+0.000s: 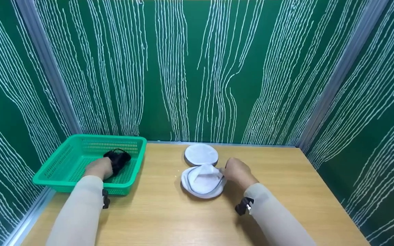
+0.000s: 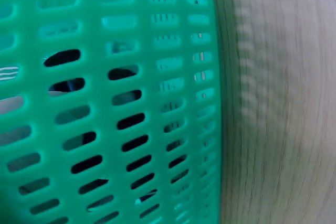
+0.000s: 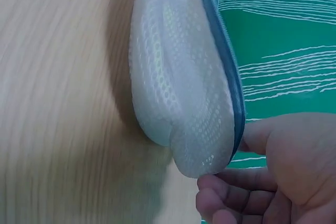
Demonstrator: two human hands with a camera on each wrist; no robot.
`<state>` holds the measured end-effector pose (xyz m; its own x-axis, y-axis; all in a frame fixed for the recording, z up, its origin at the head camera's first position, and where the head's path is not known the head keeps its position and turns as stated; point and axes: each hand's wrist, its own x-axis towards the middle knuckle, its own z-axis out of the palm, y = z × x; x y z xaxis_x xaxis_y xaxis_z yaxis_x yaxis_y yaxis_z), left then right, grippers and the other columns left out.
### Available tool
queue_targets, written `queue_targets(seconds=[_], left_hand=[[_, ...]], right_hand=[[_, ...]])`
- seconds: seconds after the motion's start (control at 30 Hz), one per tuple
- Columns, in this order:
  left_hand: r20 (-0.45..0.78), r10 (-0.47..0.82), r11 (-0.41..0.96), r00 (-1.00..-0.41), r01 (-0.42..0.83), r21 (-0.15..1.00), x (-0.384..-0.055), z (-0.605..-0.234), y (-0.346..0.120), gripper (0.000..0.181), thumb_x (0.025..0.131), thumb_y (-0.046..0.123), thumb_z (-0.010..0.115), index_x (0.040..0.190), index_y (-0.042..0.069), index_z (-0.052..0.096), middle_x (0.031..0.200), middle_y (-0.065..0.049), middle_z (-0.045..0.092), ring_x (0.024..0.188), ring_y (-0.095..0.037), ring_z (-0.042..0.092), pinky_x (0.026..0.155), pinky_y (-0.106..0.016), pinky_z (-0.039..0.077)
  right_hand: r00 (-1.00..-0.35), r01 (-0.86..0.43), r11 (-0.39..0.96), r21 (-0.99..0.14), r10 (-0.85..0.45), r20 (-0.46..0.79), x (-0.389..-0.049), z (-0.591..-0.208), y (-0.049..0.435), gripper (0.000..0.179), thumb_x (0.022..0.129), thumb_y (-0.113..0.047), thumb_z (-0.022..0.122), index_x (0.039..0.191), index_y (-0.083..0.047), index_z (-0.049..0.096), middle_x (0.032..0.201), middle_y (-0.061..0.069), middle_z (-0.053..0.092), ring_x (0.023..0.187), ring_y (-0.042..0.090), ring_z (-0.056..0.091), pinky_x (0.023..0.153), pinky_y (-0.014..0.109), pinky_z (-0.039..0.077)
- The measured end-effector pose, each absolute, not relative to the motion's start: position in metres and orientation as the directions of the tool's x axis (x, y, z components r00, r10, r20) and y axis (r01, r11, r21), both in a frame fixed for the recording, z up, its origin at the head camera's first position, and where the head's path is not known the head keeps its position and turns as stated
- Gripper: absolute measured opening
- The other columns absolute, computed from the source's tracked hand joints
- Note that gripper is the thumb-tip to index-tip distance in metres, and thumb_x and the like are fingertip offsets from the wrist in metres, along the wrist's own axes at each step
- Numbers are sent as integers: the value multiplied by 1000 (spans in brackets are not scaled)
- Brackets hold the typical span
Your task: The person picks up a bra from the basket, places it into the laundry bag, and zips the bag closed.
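Note:
In the green basket, my left hand point(image 1: 99, 168) grips a bunched black garment point(image 1: 119, 160) with a thin strap loop; its fingertips are hidden by the cloth. The left wrist view shows only dark patches through the slots in the basket's side. On the table stands a white mesh laundry bag point(image 1: 204, 184) with grey trim, its round lid point(image 1: 201, 154) folded back behind it. My right hand point(image 1: 238, 172) is at the bag's right side. Up close, the thumb and fingers of the right hand point(image 3: 257, 182) pinch the trimmed rim of the mesh wall point(image 3: 184, 77).
The green slotted basket point(image 1: 139, 167) stands at the table's left back, with its rim raised above the wood. Green panels with white streaks point(image 1: 197, 68) enclose the back and both sides. Bare wooden table point(image 1: 169, 218) extends in front of the bag.

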<state>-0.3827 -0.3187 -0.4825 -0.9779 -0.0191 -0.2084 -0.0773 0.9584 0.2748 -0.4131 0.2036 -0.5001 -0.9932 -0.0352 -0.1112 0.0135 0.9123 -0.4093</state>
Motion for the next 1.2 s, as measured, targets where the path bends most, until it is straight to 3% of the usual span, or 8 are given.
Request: queue_targets(seconds=[0.17,0.3,0.43,0.57,0.73,0.87,1.0,1.2], left_hand=[[-170,-46,955,-984,-93,280,-391,-491,-326,19,106,0,55,104,4,74,112,-24,77,90,-33,61,82,-53,58],[-141,-56,945,-988,-98,311,-390,-488,-328,18,107,1,55,103,5,73,107,-21,75,88,-33,60,80,-52,56],[-98,-80,934,-992,-109,340,-388,-484,-327,18,110,3,55,101,4,71,104,-22,75,84,-32,60,76,-51,54],[-17,-79,929,-997,-80,361,-385,-476,-322,22,112,9,53,99,5,70,107,-26,76,85,-36,66,78,-57,58],[96,-25,948,-995,7,318,-384,-463,-311,23,112,11,54,93,9,67,116,-31,78,101,-50,75,85,-68,61],[154,10,943,-988,61,326,-385,-447,-297,16,115,15,58,108,6,69,125,-33,77,114,-57,74,92,-72,60],[200,29,924,-979,103,368,-383,-430,-274,19,116,20,60,124,5,69,132,-31,77,121,-56,73,96,-74,58],[244,126,885,-962,220,411,-376,-409,-226,16,116,24,63,123,11,69,136,-22,78,127,-46,74,103,-69,59]], right_hand=[[-994,10,891,-454,-42,-105,-414,-505,206,24,105,-17,74,83,-7,76,78,4,66,73,22,60,66,35,51],[-995,-1,874,-487,-50,-88,-417,-508,204,12,102,-7,74,98,-1,84,92,9,79,83,25,70,82,43,65],[-996,-23,869,-494,-65,-68,-417,-509,202,13,101,-4,73,100,-2,86,100,11,83,90,26,73,94,50,68],[-996,-58,880,-472,-84,-35,-415,-509,202,15,100,-5,72,98,-4,87,102,9,83,91,25,72,95,50,66],[-996,-64,875,-480,-84,-21,-415,-508,201,14,100,-5,73,98,-3,87,101,9,83,89,24,71,89,47,66],[-997,-52,870,-490,-75,-28,-414,-507,200,13,102,-4,73,97,-4,85,100,9,82,90,25,71,89,47,66],[-997,-17,855,-518,-57,-61,-414,-507,199,12,105,-4,72,100,-5,84,102,9,80,94,26,72,94,48,66],[-995,0,827,-562,-54,-79,-414,-508,197,11,105,-4,72,100,-6,81,102,9,78,96,28,72,95,49,65]])
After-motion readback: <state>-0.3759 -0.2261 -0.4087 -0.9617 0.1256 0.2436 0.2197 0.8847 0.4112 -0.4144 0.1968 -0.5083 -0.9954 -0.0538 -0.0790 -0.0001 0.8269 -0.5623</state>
